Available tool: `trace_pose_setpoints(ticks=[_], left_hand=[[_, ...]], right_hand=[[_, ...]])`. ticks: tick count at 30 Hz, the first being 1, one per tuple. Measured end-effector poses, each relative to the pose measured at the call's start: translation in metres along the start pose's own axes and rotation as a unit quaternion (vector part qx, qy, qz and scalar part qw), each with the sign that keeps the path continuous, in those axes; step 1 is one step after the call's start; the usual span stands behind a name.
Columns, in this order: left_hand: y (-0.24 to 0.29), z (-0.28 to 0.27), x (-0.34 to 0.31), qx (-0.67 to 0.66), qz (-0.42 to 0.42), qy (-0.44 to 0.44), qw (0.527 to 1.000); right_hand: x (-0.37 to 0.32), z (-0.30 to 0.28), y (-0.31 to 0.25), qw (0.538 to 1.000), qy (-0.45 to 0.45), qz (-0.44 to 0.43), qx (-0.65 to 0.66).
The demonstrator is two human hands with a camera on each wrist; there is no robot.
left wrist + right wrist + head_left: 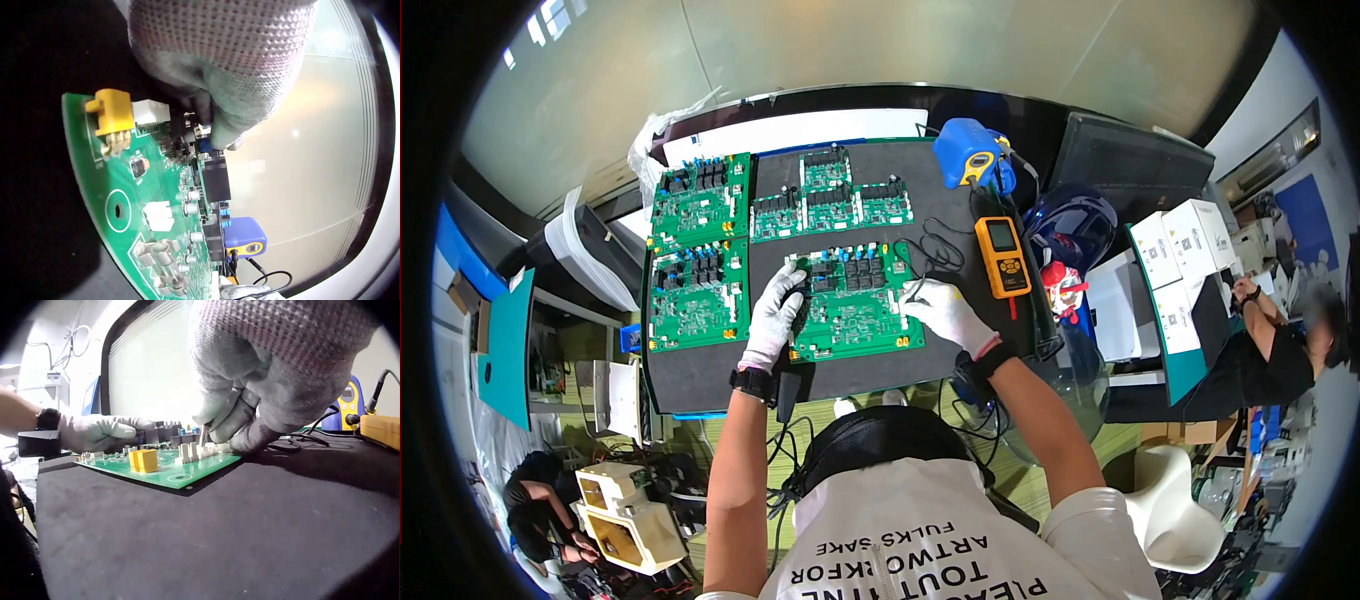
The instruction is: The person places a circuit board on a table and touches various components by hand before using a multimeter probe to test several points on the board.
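Note:
A green circuit board with black relays and blue parts lies before the person on a dark mat. The gloved left hand holds its left side, fingertips at the parts along that edge. In the left wrist view the left hand curls over a blue part beside a white connector. On the board's right side, the gloved right hand pinches a thin tool with a metal tip. That tip points down at a row of white connectors; its handle is mostly hidden by the fingers.
More circuit boards stand left and behind. At the right are an orange handheld meter, a coiled black cable and a blue soldering station. Another person's arm shows at the far right.

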State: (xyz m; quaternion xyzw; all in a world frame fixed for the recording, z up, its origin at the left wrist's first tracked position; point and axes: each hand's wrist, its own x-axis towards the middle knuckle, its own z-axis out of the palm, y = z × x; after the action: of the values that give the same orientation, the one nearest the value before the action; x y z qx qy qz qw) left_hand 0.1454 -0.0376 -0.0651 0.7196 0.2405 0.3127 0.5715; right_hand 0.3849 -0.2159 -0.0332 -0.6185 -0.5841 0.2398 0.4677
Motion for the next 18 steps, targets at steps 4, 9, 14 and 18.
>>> trace_pose_setpoints(ticks=[4, 9, 14, 18], left_hand=[[0.003, 0.000, 0.000, 0.009, 0.002, -0.006, 1.000], [0.010, -0.001, 0.001, 0.056, 0.036, -0.010, 0.998], [0.022, -0.006, -0.016, 0.267, 0.096, -0.002, 0.959], [0.008, -0.013, -0.031, 0.436, 0.148, -0.014, 0.887]], right_hand=[[0.001, -0.004, 0.001, 0.999, -0.031, 0.003, -0.029], [0.002, -0.004, 0.003, 0.996, -0.016, -0.052, -0.068], [0.001, -0.002, 0.008, 0.996, -0.016, -0.050, -0.067], [0.001, -0.001, 0.007, 0.996, -0.010, -0.064, -0.065]])
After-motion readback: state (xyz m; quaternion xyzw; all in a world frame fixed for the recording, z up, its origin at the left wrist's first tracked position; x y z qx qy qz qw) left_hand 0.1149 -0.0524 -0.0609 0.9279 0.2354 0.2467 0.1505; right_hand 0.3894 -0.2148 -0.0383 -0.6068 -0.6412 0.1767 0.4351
